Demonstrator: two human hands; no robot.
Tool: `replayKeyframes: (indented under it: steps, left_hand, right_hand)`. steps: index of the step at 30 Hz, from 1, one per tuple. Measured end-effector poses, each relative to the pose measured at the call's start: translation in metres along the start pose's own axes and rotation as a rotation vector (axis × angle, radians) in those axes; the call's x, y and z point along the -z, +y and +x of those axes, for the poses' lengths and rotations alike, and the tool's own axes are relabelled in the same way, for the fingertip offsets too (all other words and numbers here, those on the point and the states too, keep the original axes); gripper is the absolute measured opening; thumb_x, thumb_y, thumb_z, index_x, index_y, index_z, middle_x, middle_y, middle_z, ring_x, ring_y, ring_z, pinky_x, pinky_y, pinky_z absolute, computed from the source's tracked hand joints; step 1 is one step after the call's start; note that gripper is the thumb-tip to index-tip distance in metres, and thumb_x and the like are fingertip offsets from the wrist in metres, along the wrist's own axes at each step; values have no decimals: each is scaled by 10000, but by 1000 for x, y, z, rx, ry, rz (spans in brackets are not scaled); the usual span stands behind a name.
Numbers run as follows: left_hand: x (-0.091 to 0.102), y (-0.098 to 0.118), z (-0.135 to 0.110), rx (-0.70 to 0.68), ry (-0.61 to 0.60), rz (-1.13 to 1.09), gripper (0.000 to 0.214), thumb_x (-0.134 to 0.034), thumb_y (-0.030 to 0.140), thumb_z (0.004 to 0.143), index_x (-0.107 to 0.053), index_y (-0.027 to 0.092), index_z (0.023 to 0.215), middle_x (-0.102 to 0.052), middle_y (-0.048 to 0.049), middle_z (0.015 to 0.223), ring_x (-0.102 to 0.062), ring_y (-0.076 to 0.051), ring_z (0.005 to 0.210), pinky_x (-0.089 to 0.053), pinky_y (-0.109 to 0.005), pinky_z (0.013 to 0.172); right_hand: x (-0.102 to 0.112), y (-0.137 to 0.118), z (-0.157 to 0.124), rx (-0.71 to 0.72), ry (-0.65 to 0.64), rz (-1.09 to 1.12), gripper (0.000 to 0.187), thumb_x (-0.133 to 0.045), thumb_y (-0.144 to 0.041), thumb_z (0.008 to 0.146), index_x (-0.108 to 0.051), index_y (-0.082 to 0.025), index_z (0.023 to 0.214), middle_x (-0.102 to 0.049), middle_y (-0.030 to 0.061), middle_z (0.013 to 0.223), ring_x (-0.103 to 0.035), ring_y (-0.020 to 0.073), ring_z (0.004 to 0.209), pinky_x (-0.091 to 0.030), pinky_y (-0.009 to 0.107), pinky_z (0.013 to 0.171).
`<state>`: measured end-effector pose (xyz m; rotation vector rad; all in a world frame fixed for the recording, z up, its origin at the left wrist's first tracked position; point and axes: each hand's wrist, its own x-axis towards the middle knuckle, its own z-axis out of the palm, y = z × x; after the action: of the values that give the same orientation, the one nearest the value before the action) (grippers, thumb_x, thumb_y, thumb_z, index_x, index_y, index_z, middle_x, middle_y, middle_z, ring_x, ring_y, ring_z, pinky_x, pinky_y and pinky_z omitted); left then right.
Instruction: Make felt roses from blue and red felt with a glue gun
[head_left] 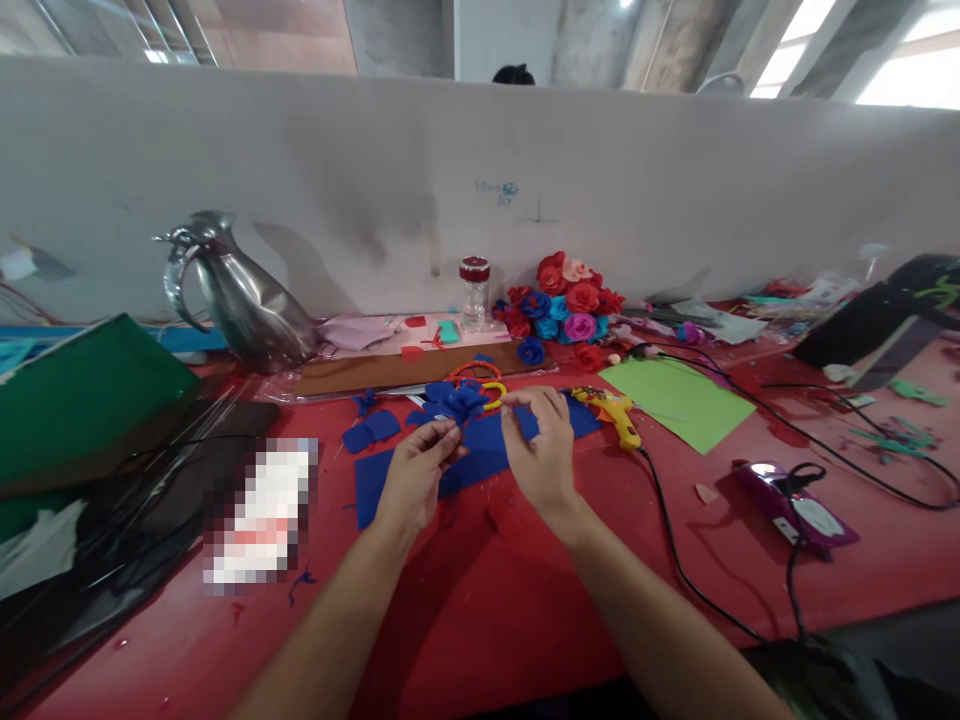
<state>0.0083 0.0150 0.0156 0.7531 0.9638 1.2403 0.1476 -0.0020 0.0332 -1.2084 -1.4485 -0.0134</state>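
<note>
A partly formed blue paper flower [453, 400] sits at the fingertips of my left hand [418, 472], whose thumb and fingers are pinched together at its base. To its right, my right hand [546, 450] is raised with thumb and fingers apart and nothing visible between them. Below both hands lies a blue paper sheet [480, 462]. Cut blue paper petals [371, 430] rest left of the flower. Just behind the flower show scissors with a yellow handle loop [495, 396]. A yellow glue gun [616, 412] lies right of my right hand.
A green paper sheet [679, 400] and a purple power strip [795, 508] lie to the right, with black cables across the table [480, 620]. Finished paper roses [574, 305], a glass bottle [475, 295] and a metal jug [251, 305] stand along the partition.
</note>
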Motion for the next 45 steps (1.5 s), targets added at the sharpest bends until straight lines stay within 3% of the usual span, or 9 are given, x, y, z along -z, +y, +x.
replayKeyframes:
  steps: [4,7,13,16,19,27,34,41,45]
  left_hand:
    - [0,-1,0,1,-2,20,368,-851,344,456,-647,156,698,-593,32,651,-560,-86,562,-434,-219,571]
    - [0,-4,0,-77,23,93,303,-814,332,527,-643,158,705,-597,28,658,-571,-94,578,-444,-229,596]
    - [1,-9,-3,-403,112,423,123,-659,286,707,-651,173,754,-649,-15,708,-598,-141,623,-471,-261,624]
    - [1,-7,-8,-588,117,605,85,-587,240,762,-637,182,726,-643,-24,738,-597,-144,645,-474,-265,651]
    - [0,-6,-11,-671,109,714,120,-539,223,800,-619,187,717,-638,-25,740,-593,-148,661,-478,-268,668]
    - [3,-6,-9,-673,135,756,118,-523,226,823,-607,187,751,-636,-26,747,-595,-143,655,-476,-257,664]
    - [1,-6,-9,-560,85,631,100,-564,255,788,-611,184,737,-630,-14,727,-596,-139,620,-473,-255,629]
    - [1,-7,-8,-527,83,563,104,-574,267,783,-618,180,748,-632,-15,727,-601,-140,627,-483,-256,634]
    - [1,-6,-8,-540,74,563,80,-575,250,773,-608,184,742,-618,-7,709,-597,-141,630,-478,-259,643]
  right_hand:
    - [-2,2,-4,29,-28,-30,96,-543,-138,809,-592,-219,819,-625,24,811,-565,193,808,-403,357,793]
    - [-4,0,-8,54,-67,-84,55,-583,-195,813,-621,-226,837,-635,31,834,-560,202,847,-388,358,803]
    - [-7,-3,-11,-46,-103,-191,176,-658,-379,786,-615,-208,785,-636,25,765,-543,201,791,-348,358,789]
    - [-7,-4,-11,-82,-112,-184,153,-617,-349,816,-619,-201,776,-636,26,764,-532,193,778,-342,339,760]
    - [-7,-6,-10,-89,-115,-164,109,-580,-280,826,-622,-198,768,-636,24,767,-528,191,783,-344,332,756]
    - [-9,-2,-11,-121,-121,-73,85,-551,-214,801,-604,-201,736,-626,16,732,-541,187,759,-369,331,742]
    - [-2,3,-4,33,-93,-195,63,-588,-171,761,-638,-204,780,-648,26,749,-539,208,809,-359,356,779]
    - [-6,-2,-7,-68,-140,-125,97,-620,-299,781,-618,-206,752,-621,8,692,-553,189,737,-383,333,732]
    - [-9,-1,-8,-32,-121,-137,79,-603,-222,778,-604,-205,701,-606,-2,650,-541,178,698,-370,323,700]
